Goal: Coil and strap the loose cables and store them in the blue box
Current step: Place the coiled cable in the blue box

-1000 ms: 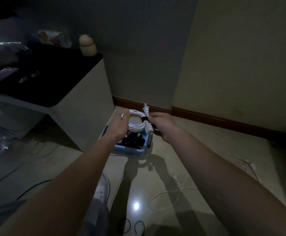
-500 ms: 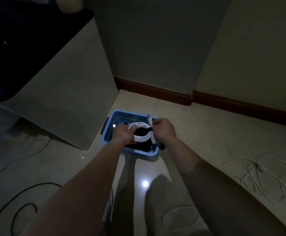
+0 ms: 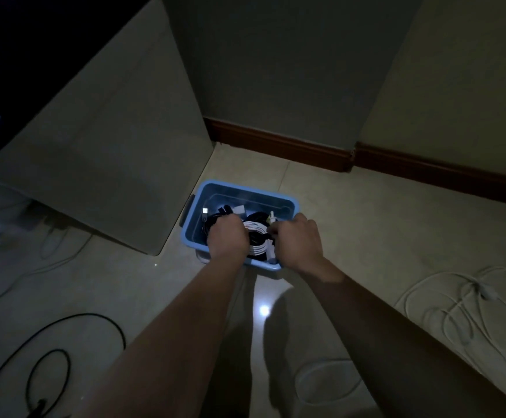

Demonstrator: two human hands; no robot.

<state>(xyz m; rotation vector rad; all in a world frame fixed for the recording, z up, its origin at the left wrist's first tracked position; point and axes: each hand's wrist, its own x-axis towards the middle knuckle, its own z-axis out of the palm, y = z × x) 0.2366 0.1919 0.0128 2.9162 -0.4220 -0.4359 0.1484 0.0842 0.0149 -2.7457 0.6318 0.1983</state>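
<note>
Fingers [image 3: 234, 221] of the left hand [image 3: 227, 238] curl over the left side of the white cable coil [image 3: 257, 240], clamped on it, with the knuckles turned up toward the camera. On the other side the right hand [image 3: 299, 241] grips the coil's right edge, its fingers bent inward and its thumb tucked against the loops. Most of the fingertips are hidden behind the back of the hand, so exactly where they press cannot be told. Both forearms reach forward and down from the bottom of the view.

Held between the two hands, the white cable coil sits inside the blue box [image 3: 245, 190], low in the near half. A white plug [image 3: 271, 218] sticks up from its far right side. Whether the coil already rests on the contents below or hangs just above them cannot be told in the dim light.

Deeper in the box lie black cables [image 3: 215, 221] in a dark tangle, a small white connector [image 3: 205, 210] near the left wall, and a white adapter [image 3: 239, 209] toward the back.

Box and cables stand on a pale tiled floor [image 3: 351, 212], just beside the corner of a light cabinet [image 3: 110, 152] and near a dark wooden skirting board [image 3: 275, 143]. To the right, well apart from the box, a loose white cable [image 3: 468, 300] sprawls in wide loops. At the lower left a loose black cable [image 3: 73, 319] curves across the tiles
</note>
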